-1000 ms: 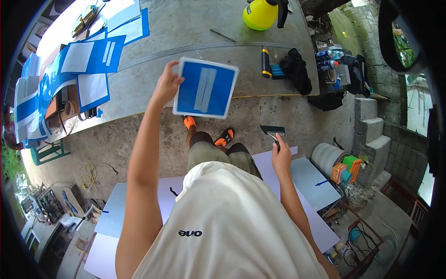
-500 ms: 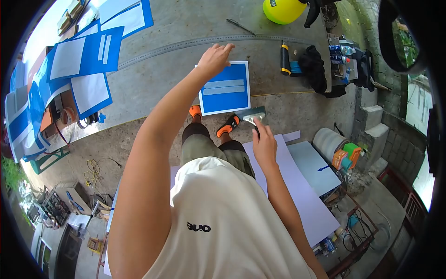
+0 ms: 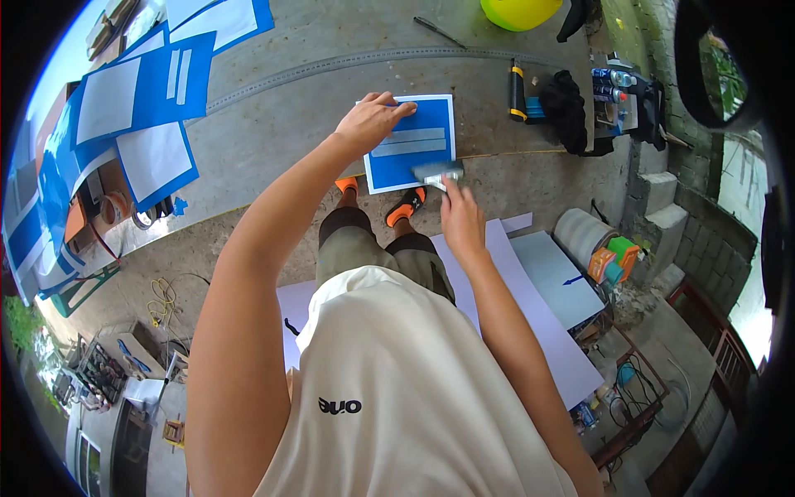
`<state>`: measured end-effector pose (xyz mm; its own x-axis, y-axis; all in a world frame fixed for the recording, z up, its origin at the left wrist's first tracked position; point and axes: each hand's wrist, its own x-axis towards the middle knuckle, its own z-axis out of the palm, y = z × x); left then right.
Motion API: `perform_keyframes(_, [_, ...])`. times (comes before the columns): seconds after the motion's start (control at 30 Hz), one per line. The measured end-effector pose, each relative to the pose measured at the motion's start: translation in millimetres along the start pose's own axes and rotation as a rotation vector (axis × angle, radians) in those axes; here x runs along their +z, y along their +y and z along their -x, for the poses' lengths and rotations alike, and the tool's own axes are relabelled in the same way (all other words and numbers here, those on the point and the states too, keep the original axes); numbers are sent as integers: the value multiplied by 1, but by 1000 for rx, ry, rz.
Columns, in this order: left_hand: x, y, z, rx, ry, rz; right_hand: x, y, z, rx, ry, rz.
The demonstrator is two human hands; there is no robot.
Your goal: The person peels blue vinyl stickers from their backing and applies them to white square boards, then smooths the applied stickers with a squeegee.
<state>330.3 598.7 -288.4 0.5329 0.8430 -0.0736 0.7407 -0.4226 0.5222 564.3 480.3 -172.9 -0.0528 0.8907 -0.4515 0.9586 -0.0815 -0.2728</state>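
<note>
A blue panel with a white border point(image 3: 431, 116) and two pale strips point(image 3: 408, 141) lies at the table's near edge, its lower part reaching over that edge. My left hand point(image 3: 370, 123) rests on its upper left, fingers stretched across the blue face and holding nothing. In my right hand point(image 3: 464, 222) is a squeegee point(image 3: 439, 172) with a wide dark blade and a metal-looking handle, my fingers closed around the handle. The blade overlaps the panel's lower right corner; slight blur hides whether it presses on the surface.
A long steel ruler point(image 3: 319, 69) and a thin pen-like tool point(image 3: 439, 31) lie beyond the panel. Blue-and-white sheets point(image 3: 145, 91) are stacked at left. On the right are a yellow-black cutter point(image 3: 517, 91), black cloth point(image 3: 567, 112) and a yellow spray bottle point(image 3: 520, 10).
My right hand has raised the squeegee from below the panel onto its lower right corner. My left hand has come down onto the panel's upper left, fingers now lying on it.
</note>
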Motion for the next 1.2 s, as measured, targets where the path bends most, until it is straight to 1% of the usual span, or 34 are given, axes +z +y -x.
perform_keyframes(0.03, [-1, 0, 0, 4, 9, -5, 4, 8, 16, 32, -46, 3])
perform_keyframes(0.07, [-1, 1, -1, 7, 14, -1, 8, 18, 29, 34, -42, 9])
perform_keyframes(0.13, [-1, -1, -3, 12, -14, 12, 14, 32, 44, 54, -105, 17])
perform_keyframes(0.17, [-2, -4, -5, 14, -13, 11, 4, 17, 37, 55, -103, 17])
perform_keyframes(0.23, [0, -7, -3, 40, -39, 28, -14, -17, 20, -35, 3, -76])
perform_keyframes(0.27, [-1, -5, -2, 52, -50, 29, -14, -31, 10, -20, 4, -83])
perform_keyframes(0.33, [-11, -7, -8, 85, -86, -4, -11, -57, -23, -90, 5, -65])
perform_keyframes(0.43, [-8, -12, -12, 112, -83, -26, 15, -68, -37, -49, -32, 8])
perform_keyframes(0.57, [-8, -10, -10, 97, -85, -62, 29, -46, 23, -36, -70, 35])
perform_keyframes(0.63, [-9, -10, -11, 92, -84, -53, 24, -41, 45, 59, -259, 78])
perform_keyframes(0.73, [-4, -16, -15, 103, -86, -33, 6, -57, 35, 17, -213, 17])
perform_keyframes(0.77, [-1, -16, -12, 120, -85, -20, -1, -69, 22, -26, -163, 9])
perform_keyframes(0.8, [-1, -14, -10, 128, -91, -17, 3, -76, 6, -15, -162, 6])
perform_keyframes(0.83, [-6, -14, -11, 135, -89, -27, 6, -83, -13, -39, -116, 18])
perform_keyframes(0.9, [-5, -15, -13, 133, -59, -18, 13, -89, -28, -63, -68, 31])
perform_keyframes(0.97, [-8, -14, -13, 131, -57, -19, 25, -86, -29, -42, -114, 57])
perform_keyframes(1.0, [-10, -13, -11, 129, -56, -21, 28, -82, -20, -44, -117, 60])
perform_keyframes(1.07, [-9, -12, -10, 117, -48, -22, 27, -70, 15, -18, -218, 102])
perform_keyframes(1.13, [-9, -9, -11, 120, -32, -27, 33, -44, 45, -16, -230, 72])
perform_keyframes(1.2, [-9, -9, -10, 116, -51, -40, 22, -31, 46, -14, -235, 41])
